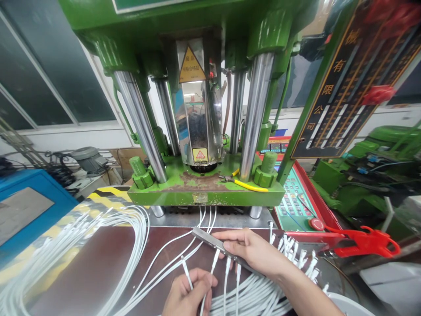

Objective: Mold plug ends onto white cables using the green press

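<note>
My right hand (255,252) grips a long grey metal bar (210,239) that lies slantwise over the brown table. Several white cable ends hang from the bar's underside. My left hand (187,296), low in the view, pinches one white cable (186,270) just behind its connector, the tip pointing up toward the bar. More white cables (256,296) lie bunched under my right wrist.
A green press machine (204,184) stands right behind the table, with steel columns and yellow-handled pliers (243,183) on its base. A large coil of white cables (82,239) lies at the left. Red-handled cutters (358,243) and a red control panel (296,204) sit at the right.
</note>
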